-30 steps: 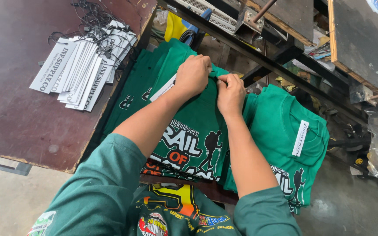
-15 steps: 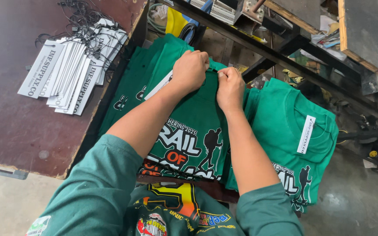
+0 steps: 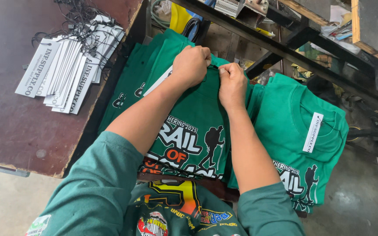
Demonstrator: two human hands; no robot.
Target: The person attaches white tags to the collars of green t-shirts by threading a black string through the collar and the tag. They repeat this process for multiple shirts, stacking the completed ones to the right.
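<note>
A green printed T-shirt (image 3: 197, 135) lies on top of a stack in front of me. My left hand (image 3: 191, 65) and my right hand (image 3: 232, 84) are both closed on its collar, side by side, knuckles up. A white paper tag (image 3: 156, 81) sticks out from under my left wrist. What the fingers pinch at the collar is hidden.
A second pile of green T-shirts (image 3: 302, 140) with a white tag (image 3: 313, 132) lies to the right. A fan of white hang tags with black strings (image 3: 68, 70) rests on the dark brown table (image 3: 9, 126) at left. A metal frame (image 3: 294, 48) crosses behind.
Both hands stay on the collar; they have shifted slightly and the view has drifted a little.
</note>
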